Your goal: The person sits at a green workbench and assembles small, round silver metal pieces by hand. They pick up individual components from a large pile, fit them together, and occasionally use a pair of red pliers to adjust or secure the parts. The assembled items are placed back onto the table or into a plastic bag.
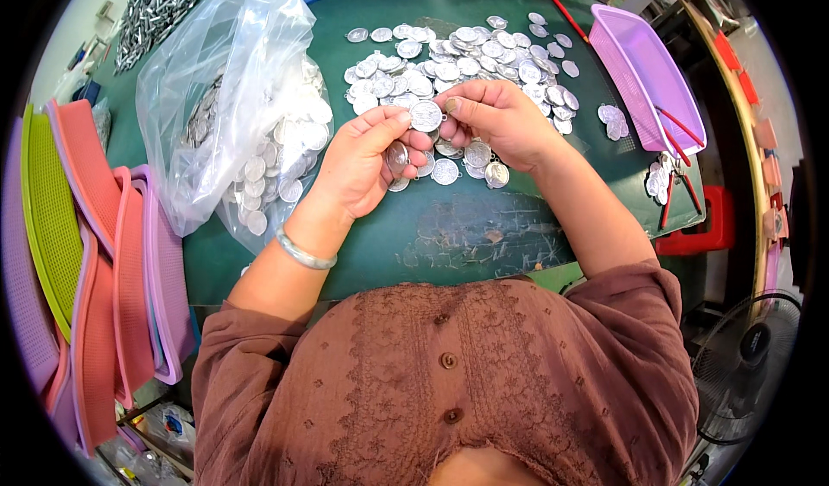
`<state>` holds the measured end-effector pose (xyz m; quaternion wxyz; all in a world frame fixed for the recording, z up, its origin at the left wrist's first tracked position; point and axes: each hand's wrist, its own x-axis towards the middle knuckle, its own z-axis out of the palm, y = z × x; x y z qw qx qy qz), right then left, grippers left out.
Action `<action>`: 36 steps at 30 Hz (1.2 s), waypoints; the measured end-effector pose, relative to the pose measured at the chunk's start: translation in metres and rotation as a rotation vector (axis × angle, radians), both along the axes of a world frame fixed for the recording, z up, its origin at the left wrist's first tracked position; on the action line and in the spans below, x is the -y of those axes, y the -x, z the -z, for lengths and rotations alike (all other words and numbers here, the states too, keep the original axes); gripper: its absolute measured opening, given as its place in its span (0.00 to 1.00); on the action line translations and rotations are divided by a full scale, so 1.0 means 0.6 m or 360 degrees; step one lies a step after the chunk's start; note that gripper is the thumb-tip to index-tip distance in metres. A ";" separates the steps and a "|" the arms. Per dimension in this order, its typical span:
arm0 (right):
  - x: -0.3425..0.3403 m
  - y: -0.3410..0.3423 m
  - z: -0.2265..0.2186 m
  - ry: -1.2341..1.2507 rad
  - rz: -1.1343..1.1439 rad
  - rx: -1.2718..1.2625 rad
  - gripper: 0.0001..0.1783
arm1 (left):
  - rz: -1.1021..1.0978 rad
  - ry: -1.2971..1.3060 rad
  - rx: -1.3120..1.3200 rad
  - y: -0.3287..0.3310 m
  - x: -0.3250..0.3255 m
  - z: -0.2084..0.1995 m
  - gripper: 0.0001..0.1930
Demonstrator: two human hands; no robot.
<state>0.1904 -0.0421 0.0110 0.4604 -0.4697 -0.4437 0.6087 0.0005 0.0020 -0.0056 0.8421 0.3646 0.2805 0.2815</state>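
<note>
Baskets [95, 171] stand packed together at the far left, probably to save room. A clear bag [181, 132] keeps loose medallions [255, 171] together. Past it, the left hand [363, 158] cradles one medallion [397, 155] in curled fingers and, with the right hand [496, 119], pinches another medallion [426, 116] above the tabletop [371, 257], seemingly so its face shows. Beyond lies a medallion pile [466, 54], apparently within easy reach. Rightward, red-handled tools [692, 192] lie by a lilac basket [656, 72].

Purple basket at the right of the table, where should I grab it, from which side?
I'd pinch the purple basket midway along its left rim, coming from the left with your right hand once free: its raised wall offers an edge there, while red-handled pliers crowd the near end.
</note>
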 end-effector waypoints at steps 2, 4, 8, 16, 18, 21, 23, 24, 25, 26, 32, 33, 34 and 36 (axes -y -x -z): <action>0.001 -0.001 0.000 0.0005 -0.0020 -0.0032 0.09 | 0.0003 0.0037 0.0061 0.001 -0.002 0.003 0.06; 0.002 -0.003 0.000 -0.0019 -0.0033 -0.0048 0.09 | -0.0002 0.0063 0.0104 0.000 -0.003 0.003 0.05; 0.003 -0.002 0.000 -0.0098 0.0004 -0.0048 0.08 | -0.0014 0.0070 0.0127 -0.001 0.001 -0.003 0.06; 0.003 -0.004 -0.002 -0.0208 0.0009 -0.0040 0.09 | -0.0063 -0.0164 0.0095 -0.003 0.004 0.007 0.07; 0.003 -0.001 -0.003 -0.0219 0.0018 -0.0057 0.10 | -0.0080 -0.0214 0.0053 -0.005 0.005 0.006 0.07; 0.005 -0.003 -0.005 -0.0260 -0.0019 -0.0067 0.12 | -0.0131 -0.0285 0.0096 -0.006 0.004 0.010 0.07; 0.005 -0.003 -0.007 -0.0285 -0.0046 -0.0051 0.14 | -0.0174 -0.0286 0.0081 -0.007 0.005 0.009 0.06; 0.006 -0.003 -0.007 -0.0292 -0.0052 -0.0035 0.14 | -0.0196 -0.0286 0.0074 -0.008 0.006 0.009 0.06; 0.006 -0.003 -0.008 -0.0299 -0.0058 -0.0019 0.15 | -0.0200 -0.0292 0.0077 -0.009 0.006 0.008 0.06; 0.007 -0.003 -0.010 -0.0304 -0.0059 -0.0007 0.16 | -0.0204 -0.0297 0.0081 -0.009 0.007 0.008 0.06; 0.012 0.003 -0.017 -0.0354 -0.0055 0.0036 0.19 | -0.0235 -0.0369 0.0063 -0.012 0.013 0.006 0.06; 0.012 0.004 -0.016 -0.0375 -0.0046 0.0038 0.19 | -0.0241 -0.0392 0.0063 -0.013 0.014 0.007 0.07; 0.012 0.004 -0.015 -0.0397 -0.0037 0.0041 0.19 | -0.0253 -0.0402 0.0059 -0.013 0.015 0.006 0.07; 0.013 0.004 -0.015 -0.0413 -0.0016 0.0057 0.19 | -0.0279 -0.0423 0.0051 -0.014 0.018 0.004 0.07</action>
